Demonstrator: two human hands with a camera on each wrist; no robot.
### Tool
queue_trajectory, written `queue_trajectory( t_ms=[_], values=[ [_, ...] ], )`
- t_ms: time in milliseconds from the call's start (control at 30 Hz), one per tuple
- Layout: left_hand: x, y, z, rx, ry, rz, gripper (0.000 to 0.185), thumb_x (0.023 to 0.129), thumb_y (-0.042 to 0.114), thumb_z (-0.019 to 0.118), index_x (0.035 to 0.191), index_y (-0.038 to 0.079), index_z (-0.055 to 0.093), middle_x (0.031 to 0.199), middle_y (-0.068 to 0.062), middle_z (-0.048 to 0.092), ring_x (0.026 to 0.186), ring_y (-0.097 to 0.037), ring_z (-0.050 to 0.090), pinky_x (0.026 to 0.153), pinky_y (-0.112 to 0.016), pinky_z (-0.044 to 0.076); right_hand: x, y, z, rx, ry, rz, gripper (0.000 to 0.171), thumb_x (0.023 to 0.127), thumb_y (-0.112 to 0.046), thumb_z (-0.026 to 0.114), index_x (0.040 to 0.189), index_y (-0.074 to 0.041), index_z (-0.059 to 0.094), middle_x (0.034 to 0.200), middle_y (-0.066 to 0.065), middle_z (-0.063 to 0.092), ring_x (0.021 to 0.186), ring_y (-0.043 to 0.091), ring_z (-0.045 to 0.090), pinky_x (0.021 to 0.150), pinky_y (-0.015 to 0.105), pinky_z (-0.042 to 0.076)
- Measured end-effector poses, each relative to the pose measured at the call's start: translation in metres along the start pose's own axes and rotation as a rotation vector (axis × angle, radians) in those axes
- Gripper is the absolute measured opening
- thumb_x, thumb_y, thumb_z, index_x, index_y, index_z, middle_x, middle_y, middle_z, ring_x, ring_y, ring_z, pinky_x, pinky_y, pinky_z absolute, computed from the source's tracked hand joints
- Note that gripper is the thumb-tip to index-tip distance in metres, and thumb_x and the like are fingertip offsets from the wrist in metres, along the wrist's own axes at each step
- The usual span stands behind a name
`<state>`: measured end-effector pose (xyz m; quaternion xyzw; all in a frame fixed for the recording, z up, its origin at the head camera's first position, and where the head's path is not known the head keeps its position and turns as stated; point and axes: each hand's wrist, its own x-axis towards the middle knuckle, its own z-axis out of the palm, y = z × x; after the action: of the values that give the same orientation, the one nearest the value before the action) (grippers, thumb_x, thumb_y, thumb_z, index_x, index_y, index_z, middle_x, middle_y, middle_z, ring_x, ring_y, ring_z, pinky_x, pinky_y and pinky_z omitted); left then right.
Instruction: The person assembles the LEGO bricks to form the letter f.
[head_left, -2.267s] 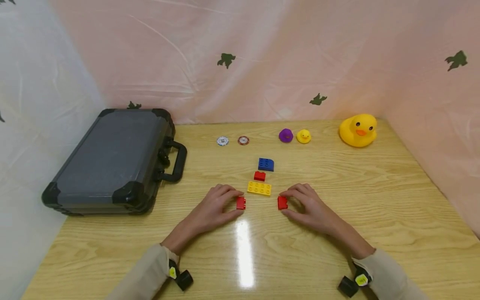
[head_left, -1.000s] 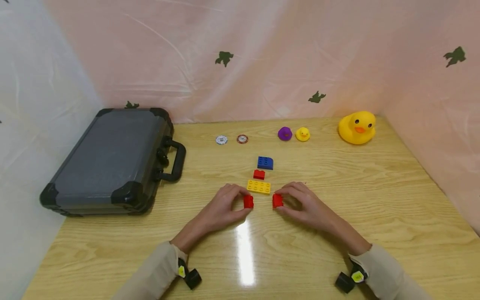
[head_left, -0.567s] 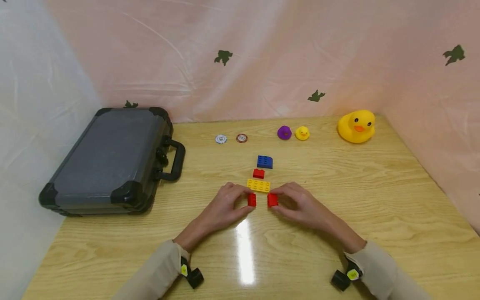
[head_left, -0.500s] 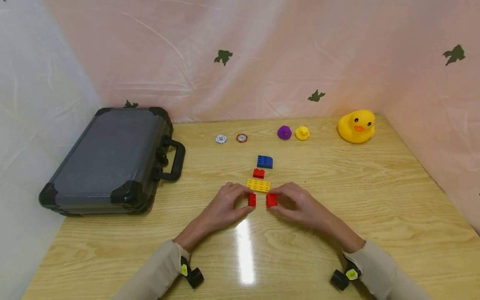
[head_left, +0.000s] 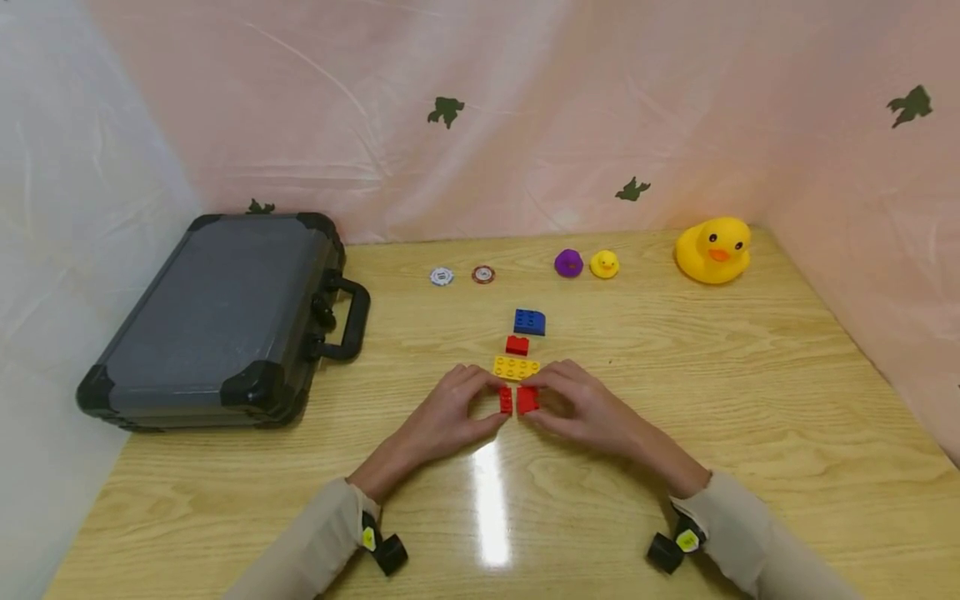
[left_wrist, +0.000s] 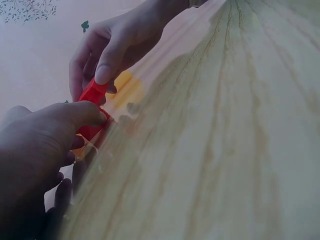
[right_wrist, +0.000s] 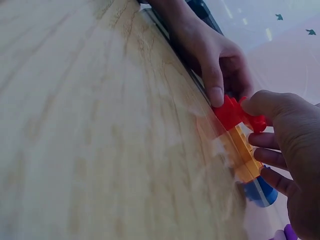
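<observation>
On the wooden table (head_left: 675, 400) my left hand (head_left: 480, 404) pinches a small red brick (head_left: 506, 400) between thumb and forefinger. My right hand (head_left: 555, 404) pinches a second red brick (head_left: 528, 399) the same way. The two bricks meet side by side, just in front of a flat yellow plate (head_left: 516, 367). Behind the plate lie another red brick (head_left: 517, 345) and a blue brick (head_left: 529, 322). In the right wrist view the joined red bricks (right_wrist: 231, 113) sit between both thumbs, with the yellow plate (right_wrist: 245, 156) beyond them. The left wrist view shows the red bricks (left_wrist: 92, 95) under my fingertips.
A dark grey carrying case (head_left: 225, 317) lies at the left. Along the back stand a white chip (head_left: 442, 276), a red chip (head_left: 483, 274), a purple duck (head_left: 568, 263), a small yellow duck (head_left: 604, 264) and a big yellow duck (head_left: 712, 250). Pink sheeting walls the table.
Both hands slid their red bricks inward along the table. The gap between the bricks has closed and they now touch. The right hand moved farther than the left.
</observation>
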<state>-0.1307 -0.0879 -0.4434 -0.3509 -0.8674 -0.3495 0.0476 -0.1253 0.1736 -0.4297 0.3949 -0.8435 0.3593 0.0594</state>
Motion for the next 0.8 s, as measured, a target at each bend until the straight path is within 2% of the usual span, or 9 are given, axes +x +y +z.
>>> queue_trajectory(
  t_ms=[400, 600, 700, 800],
  values=[
    [0.001, 0.000, 0.000, -0.012, -0.008, -0.013, 0.035, 0.090, 0.025, 0.082, 0.119, 0.010, 0.069, 0.115, -0.003, 0.068, 0.112, -0.023, 0.061, 0.113, -0.051, 0.036, 0.011, -0.005, 0.009, -0.025, 0.029, -0.015, 0.040, 0.089, -0.018, 0.082, 0.126, -0.008, 0.069, 0.119, 0.003, 0.066, 0.109, 0.019, 0.058, 0.093, 0.042, 0.052],
    [0.001, -0.001, 0.001, -0.039, -0.024, -0.033, 0.035, 0.091, 0.023, 0.081, 0.120, 0.009, 0.069, 0.116, -0.003, 0.068, 0.114, -0.023, 0.060, 0.117, -0.053, 0.030, 0.013, -0.005, 0.014, -0.011, 0.063, -0.014, 0.039, 0.088, -0.018, 0.083, 0.123, -0.007, 0.069, 0.116, 0.001, 0.067, 0.107, 0.019, 0.058, 0.093, 0.041, 0.051],
    [0.001, -0.001, 0.001, -0.045, -0.027, -0.036, 0.035, 0.090, 0.023, 0.082, 0.120, 0.009, 0.069, 0.116, -0.003, 0.068, 0.113, -0.023, 0.060, 0.116, -0.051, 0.032, 0.013, -0.005, 0.016, 0.005, 0.077, -0.013, 0.039, 0.088, -0.017, 0.084, 0.122, -0.007, 0.069, 0.114, 0.000, 0.067, 0.107, 0.019, 0.058, 0.092, 0.041, 0.051],
    [0.000, -0.002, 0.001, -0.045, -0.024, -0.041, 0.036, 0.090, 0.023, 0.083, 0.119, 0.009, 0.069, 0.115, -0.002, 0.067, 0.110, -0.021, 0.060, 0.108, -0.046, 0.041, 0.014, -0.004, 0.019, 0.018, 0.082, -0.017, 0.038, 0.088, -0.016, 0.084, 0.122, -0.009, 0.069, 0.114, -0.001, 0.066, 0.107, 0.019, 0.057, 0.093, 0.040, 0.050]
  ],
)
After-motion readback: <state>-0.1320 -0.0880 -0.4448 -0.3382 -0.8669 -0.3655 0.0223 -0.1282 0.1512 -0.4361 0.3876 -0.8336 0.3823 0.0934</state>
